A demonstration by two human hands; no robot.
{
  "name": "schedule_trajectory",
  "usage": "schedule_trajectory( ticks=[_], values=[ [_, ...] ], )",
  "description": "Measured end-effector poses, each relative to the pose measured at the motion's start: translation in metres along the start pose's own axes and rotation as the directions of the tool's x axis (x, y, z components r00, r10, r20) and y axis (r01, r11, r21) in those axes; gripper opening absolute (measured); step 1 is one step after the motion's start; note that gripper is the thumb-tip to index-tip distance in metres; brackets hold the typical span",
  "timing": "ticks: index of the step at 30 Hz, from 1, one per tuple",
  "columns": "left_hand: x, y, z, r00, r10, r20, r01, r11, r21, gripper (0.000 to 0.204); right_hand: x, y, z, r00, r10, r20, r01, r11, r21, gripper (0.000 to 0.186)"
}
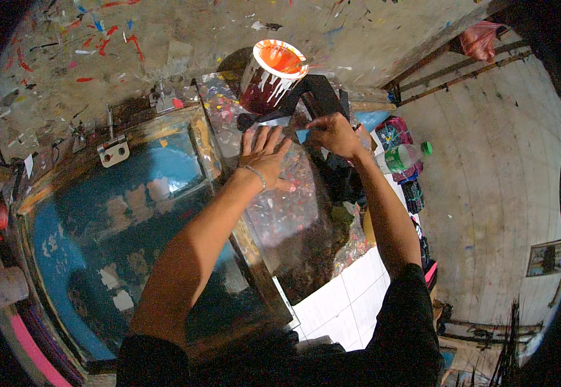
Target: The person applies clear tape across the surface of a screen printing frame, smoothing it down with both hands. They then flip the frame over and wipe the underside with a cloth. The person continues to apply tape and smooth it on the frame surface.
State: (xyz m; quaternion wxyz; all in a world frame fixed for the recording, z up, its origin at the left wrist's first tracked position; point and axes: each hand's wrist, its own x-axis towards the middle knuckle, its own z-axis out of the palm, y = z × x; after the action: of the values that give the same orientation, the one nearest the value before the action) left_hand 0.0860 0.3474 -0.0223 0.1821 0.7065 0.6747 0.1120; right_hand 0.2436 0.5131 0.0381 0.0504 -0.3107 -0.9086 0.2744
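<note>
My left hand [266, 151] lies with its fingers spread on the paint-spattered tabletop [280, 213], a bracelet on its wrist. Its fingertips are near a dark, folded piece [261, 120] with a pale patch. To the right, my right hand [335, 134] is curled over black cloth [341, 174]; what its fingers grip is hidden. Beyond both hands stands a tub of orange ink [274, 80], white drips running down its side. Left of my left hand sits a wood-framed printing screen [209, 145] with blue mesh and pale bear-like shapes.
A metal hinge [114, 151] is fixed at the screen's far edge, by the paint-marked wall [183, 58]. On the right are a plastic bottle with a green cap [406, 158] and folded patterned cloths [394, 131]. White floor tiles [345, 303] show below the table.
</note>
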Motion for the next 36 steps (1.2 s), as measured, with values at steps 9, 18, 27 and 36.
schedule_trajectory(
  ticks=[9,18,27,36],
  values=[
    [0.001,-0.002,0.003,1.000,-0.001,-0.019,0.001,1.000,-0.019,0.114,0.040,0.004,0.009,0.973,0.051,0.224,-0.086,0.985,0.149,0.024],
    [-0.002,-0.001,0.000,0.999,0.012,-0.032,-0.012,0.999,-0.030,0.112,0.024,0.007,-0.007,0.940,0.249,0.233,-0.339,0.754,0.563,0.016],
    [-0.001,0.001,-0.004,1.000,-0.012,-0.005,0.012,0.999,-0.031,0.112,0.031,0.011,-0.005,0.932,0.191,0.307,-0.317,0.842,0.438,0.020],
    [0.000,-0.002,-0.001,1.000,0.003,0.005,-0.003,0.999,-0.038,0.109,0.045,0.012,0.004,0.943,0.074,0.325,-0.171,0.944,0.281,0.025]
  ],
)
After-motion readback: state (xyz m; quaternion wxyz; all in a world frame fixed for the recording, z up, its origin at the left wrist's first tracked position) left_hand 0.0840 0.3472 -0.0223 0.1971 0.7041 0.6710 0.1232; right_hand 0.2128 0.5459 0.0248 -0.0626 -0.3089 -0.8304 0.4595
